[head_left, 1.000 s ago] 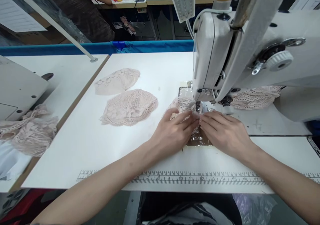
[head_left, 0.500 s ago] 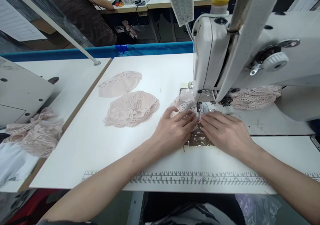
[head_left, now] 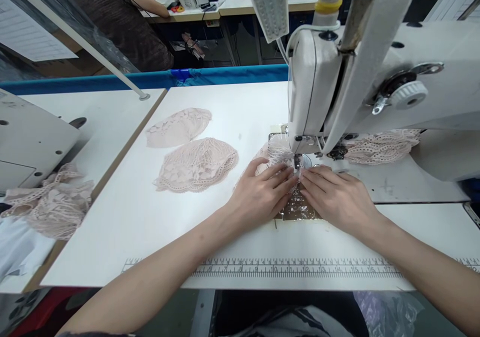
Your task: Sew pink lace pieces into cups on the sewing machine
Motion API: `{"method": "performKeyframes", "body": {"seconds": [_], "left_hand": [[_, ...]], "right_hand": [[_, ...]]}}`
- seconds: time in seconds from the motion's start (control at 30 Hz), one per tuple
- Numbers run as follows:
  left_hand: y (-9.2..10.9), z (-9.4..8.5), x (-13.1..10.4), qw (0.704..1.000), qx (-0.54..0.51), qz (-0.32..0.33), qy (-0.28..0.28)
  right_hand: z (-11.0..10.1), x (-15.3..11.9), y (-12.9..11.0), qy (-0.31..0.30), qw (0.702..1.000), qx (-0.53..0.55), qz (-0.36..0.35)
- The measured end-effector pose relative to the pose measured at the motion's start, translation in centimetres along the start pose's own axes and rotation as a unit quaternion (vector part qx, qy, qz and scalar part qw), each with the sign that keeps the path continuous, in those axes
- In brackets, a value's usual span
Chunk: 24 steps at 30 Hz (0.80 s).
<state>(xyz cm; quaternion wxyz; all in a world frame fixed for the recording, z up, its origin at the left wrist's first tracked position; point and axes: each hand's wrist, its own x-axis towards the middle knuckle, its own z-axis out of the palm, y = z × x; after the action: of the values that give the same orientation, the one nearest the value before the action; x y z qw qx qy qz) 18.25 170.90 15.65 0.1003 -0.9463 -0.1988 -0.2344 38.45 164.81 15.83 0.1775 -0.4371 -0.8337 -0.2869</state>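
Note:
A pale pink lace piece [head_left: 275,149] lies under the presser foot [head_left: 297,161] of the white sewing machine [head_left: 311,84]. My left hand [head_left: 260,189] rests on this lace just left of the foot, fingers stretched out and thumb apart. Close to the foot on the right, my right hand [head_left: 335,194] lies with its fingers extended flat and the fingertips at the lace edge. The two sets of fingertips nearly meet in front of the needle area. What lies under my palms is hidden.
Two lace pieces, an upper one [head_left: 180,127] and a lower one [head_left: 197,166], lie left on the white table [head_left: 150,237]. More lace [head_left: 382,147] sits beneath the machine arm. Bunched lace [head_left: 62,202] is by another machine [head_left: 33,142]. A person [head_left: 120,22] is beyond the blue edge.
The view has shifted very slightly. Both hands stay at the presser foot with the lace, with hardly any visible movement.

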Motion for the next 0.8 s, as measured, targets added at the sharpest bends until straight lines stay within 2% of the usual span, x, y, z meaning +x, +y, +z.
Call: {"method": "performKeyframes", "body": {"seconds": [0.5, 0.8], "left_hand": [[-0.9, 0.6, 0.6, 1.000, 0.004, -0.004, -0.005], [-1.1, 0.9, 0.7, 1.000, 0.011, -0.005, 0.003]], "right_hand": [[0.3, 0.5, 0.1, -0.052, 0.998, -0.010, 0.029], [0.5, 0.6, 0.1, -0.053, 0.998, -0.030, 0.026]]}}
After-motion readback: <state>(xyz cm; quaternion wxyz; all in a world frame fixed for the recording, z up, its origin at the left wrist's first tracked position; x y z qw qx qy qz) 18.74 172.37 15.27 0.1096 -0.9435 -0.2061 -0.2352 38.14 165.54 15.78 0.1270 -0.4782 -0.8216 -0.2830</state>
